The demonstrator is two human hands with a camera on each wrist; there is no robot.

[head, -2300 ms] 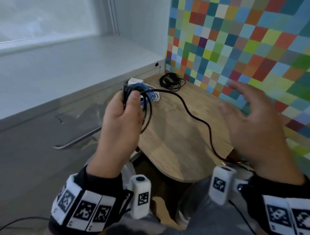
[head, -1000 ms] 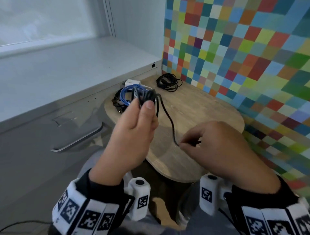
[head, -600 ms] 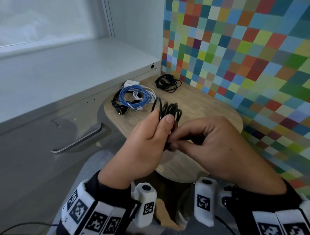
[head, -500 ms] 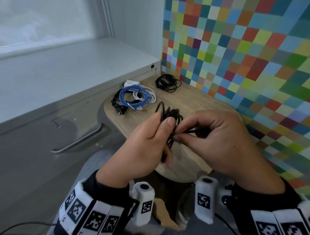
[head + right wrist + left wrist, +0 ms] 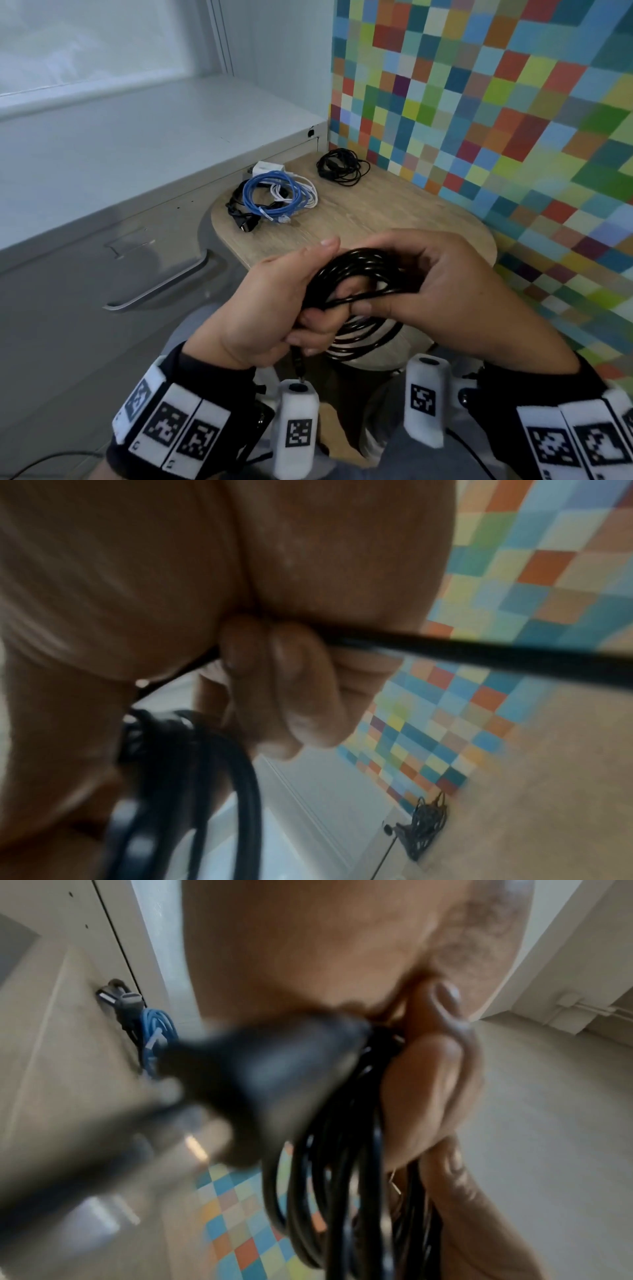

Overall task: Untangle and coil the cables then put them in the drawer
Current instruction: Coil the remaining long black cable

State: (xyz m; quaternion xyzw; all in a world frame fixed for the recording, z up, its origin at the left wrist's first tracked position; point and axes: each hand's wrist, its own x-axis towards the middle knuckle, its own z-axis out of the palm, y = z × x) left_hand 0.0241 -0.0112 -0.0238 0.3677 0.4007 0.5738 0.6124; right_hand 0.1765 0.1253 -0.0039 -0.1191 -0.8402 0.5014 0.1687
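Note:
A black cable coil (image 5: 359,274) hangs between both hands above the near edge of the round wooden table (image 5: 376,212). My left hand (image 5: 274,301) grips the coil's left side, and a plug end (image 5: 298,363) sticks down below it. My right hand (image 5: 421,284) holds the coil's right side and pinches a loose strand (image 5: 445,647) across it. The left wrist view shows the coil (image 5: 342,1177) and a blurred plug (image 5: 257,1069) up close. A blue, white and black cable bundle (image 5: 274,198) and a thin black cable coil (image 5: 342,168) lie on the table's far side.
A grey drawer front with a long handle (image 5: 161,291) stands shut at the left of the table. A white adapter (image 5: 267,168) sits behind the blue bundle. The coloured tile wall (image 5: 479,102) borders the table on the right. A white sill runs along the back left.
The right hand drew the trailing cable in and joined the left hand. The loose length is now gathered into the coil, and both hands have dropped nearer to the table's front edge.

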